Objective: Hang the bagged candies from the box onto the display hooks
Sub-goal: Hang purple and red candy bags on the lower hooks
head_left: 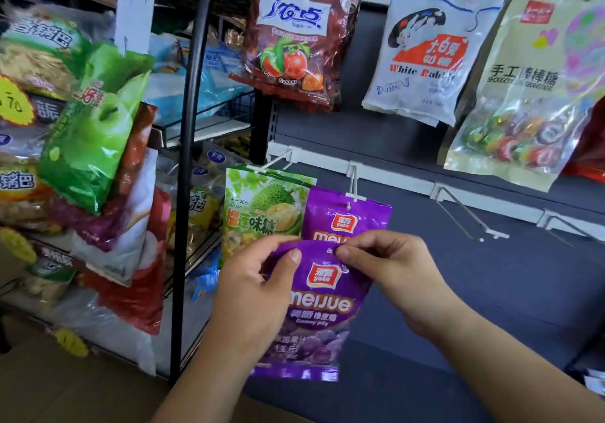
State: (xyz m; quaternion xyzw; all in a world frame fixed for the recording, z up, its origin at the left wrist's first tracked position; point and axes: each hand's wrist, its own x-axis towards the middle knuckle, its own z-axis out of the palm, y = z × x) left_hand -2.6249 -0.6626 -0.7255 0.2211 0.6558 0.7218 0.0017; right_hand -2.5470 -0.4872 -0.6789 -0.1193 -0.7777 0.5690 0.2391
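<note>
In the head view, the left hand (258, 288) grips the upper left side of a purple jelly bag (324, 311), thumb laid across its front. The right hand (389, 268) pinches the bag's top edge between thumb and forefinger, about where the hang hole should be. The bag sits low in front of the dark panel, overlapping a matching hung purple bag (347, 219) on a white hook (353, 180), just beside a durian candy bag (262, 206). An empty hook (465, 213) juts out further right. The box is not in view.

The risk, as I judge it, lies at the hole. The pinching fingers hide it, so the hook tip may miss and crease the film. The front crosspiece could also catch the edge, and a hard push might knock the hung bag loose
</note>
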